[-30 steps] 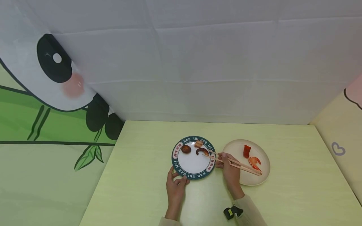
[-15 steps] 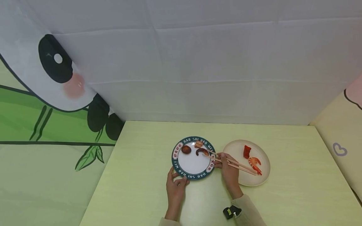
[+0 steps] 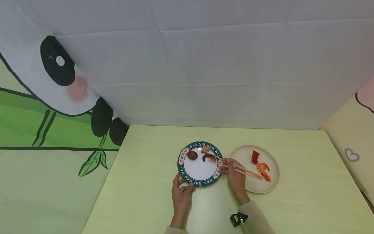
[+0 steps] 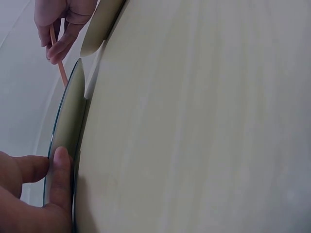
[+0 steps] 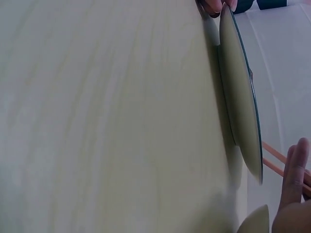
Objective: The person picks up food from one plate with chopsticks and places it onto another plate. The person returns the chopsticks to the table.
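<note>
My left hand (image 3: pixel 181 198) holds the near-left rim of a white plate (image 3: pixel 199 169) with a dark green lettered border; in the left wrist view its fingers (image 4: pixel 59 170) lie along the plate's edge. My right hand (image 3: pixel 237 182) grips a pair of wooden chopsticks (image 3: pixel 248 172) at the plate's right side. Their tips reach over the rim to a curled brown octopus tentacle (image 3: pixel 208 156), which lies on the plate. A round brown mushroom (image 3: pixel 192 155) and a small pinkish-brown meat piece (image 3: pixel 205 149) sit on the same plate.
A cream plate (image 3: pixel 239 152) stands to the right, partly behind my right hand, bearing a red food piece (image 3: pixel 255 157) and a shrimp (image 3: pixel 263 169). Both plates rest on a pale yellow table (image 3: pixel 140 182). A pale wall (image 3: pixel 216 74) rises behind the table's far edge.
The back ends of the chopsticks have shifted left, off the shrimp, as my right hand moved slightly left. The left hand and the food pieces have stayed in place.
</note>
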Tool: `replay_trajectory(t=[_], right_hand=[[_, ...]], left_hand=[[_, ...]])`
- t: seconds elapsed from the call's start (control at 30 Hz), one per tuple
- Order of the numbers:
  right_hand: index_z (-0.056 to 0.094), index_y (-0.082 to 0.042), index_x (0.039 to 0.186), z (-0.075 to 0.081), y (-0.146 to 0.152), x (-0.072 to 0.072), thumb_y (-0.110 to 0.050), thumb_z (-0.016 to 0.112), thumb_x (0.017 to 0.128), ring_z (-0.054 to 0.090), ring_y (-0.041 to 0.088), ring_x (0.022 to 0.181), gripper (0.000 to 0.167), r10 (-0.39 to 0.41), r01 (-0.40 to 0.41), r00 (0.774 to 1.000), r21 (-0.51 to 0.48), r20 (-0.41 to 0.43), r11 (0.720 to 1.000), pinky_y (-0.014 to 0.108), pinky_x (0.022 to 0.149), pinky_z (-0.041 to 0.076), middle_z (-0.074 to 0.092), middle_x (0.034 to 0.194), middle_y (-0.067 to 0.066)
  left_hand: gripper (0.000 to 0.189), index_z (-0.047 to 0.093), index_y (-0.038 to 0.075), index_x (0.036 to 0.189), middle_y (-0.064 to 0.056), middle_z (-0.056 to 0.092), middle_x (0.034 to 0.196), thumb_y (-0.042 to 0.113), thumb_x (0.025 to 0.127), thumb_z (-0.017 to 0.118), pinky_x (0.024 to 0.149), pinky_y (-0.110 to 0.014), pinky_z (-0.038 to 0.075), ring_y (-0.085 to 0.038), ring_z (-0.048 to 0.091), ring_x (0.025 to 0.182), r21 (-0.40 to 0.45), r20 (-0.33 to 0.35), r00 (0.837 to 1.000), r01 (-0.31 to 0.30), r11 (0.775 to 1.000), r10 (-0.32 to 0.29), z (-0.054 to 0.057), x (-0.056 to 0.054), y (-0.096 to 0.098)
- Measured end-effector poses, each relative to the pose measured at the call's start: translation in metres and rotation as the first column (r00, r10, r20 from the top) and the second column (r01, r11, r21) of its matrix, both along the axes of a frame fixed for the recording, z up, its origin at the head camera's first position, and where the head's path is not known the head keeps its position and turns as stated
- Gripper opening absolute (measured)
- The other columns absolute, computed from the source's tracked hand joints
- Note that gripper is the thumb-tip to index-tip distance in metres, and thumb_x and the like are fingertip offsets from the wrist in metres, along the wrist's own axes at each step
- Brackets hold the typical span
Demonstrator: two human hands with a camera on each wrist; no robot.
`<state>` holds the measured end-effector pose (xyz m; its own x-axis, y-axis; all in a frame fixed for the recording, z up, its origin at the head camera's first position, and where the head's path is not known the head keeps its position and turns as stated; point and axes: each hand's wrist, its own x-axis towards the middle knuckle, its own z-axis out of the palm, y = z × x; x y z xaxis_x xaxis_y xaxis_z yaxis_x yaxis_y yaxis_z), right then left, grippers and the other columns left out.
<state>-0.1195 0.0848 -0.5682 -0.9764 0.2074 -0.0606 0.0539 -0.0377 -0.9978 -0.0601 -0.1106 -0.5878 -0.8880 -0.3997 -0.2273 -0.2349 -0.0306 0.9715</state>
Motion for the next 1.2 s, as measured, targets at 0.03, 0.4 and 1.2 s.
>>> replay_trajectory(t=[0.03, 0.4, 1.2], right_hand=[[0.065, 0.014, 0.127, 0.0005, -0.0004, -0.0001, -0.014, 0.049, 0.113, 0.076, 0.017, 0.084, 0.036, -0.001, 0.001, 1.0, 0.001, 0.0, 1.0, 0.025, 0.076, 0.07, 0.069, 0.115, 0.033], [0.067, 0.015, 0.123, 0.0024, -0.0063, -0.003, -0.016, 0.048, 0.113, 0.077, 0.018, 0.083, 0.037, -0.016, 0.016, 1.0, 0.011, -0.006, 1.0, 0.026, 0.076, 0.07, 0.071, 0.111, 0.034], [0.072, 0.015, 0.109, 0.0012, -0.0084, -0.0027, -0.009, 0.054, 0.11, 0.075, 0.002, 0.073, 0.03, -0.109, 0.12, 0.988, 0.096, -0.11, 0.988, 0.015, 0.072, 0.066, 0.073, 0.1, 0.031]], left_hand=[[0.079, 0.033, -0.001, 0.161, -0.022, 0.053, 0.121, -0.014, 0.091, 0.068, 0.071, -0.027, 0.07, -0.016, 0.069, 0.079, 0.002, -0.001, 1.0, -0.001, 1.0, 0.001, 0.0003, 0.0, 0.0], [0.08, 0.034, 0.0, 0.161, -0.021, 0.054, 0.121, -0.013, 0.091, 0.07, 0.07, -0.029, 0.07, -0.016, 0.069, 0.078, -0.014, 0.014, 1.0, -0.01, 1.0, 0.01, -0.0007, -0.0004, -0.0003], [0.081, 0.033, -0.001, 0.162, -0.022, 0.053, 0.121, -0.013, 0.091, 0.069, 0.071, -0.029, 0.07, -0.015, 0.068, 0.078, -0.002, 0.02, 1.0, -0.007, 1.0, 0.007, 0.0003, -0.0009, -0.0004]])
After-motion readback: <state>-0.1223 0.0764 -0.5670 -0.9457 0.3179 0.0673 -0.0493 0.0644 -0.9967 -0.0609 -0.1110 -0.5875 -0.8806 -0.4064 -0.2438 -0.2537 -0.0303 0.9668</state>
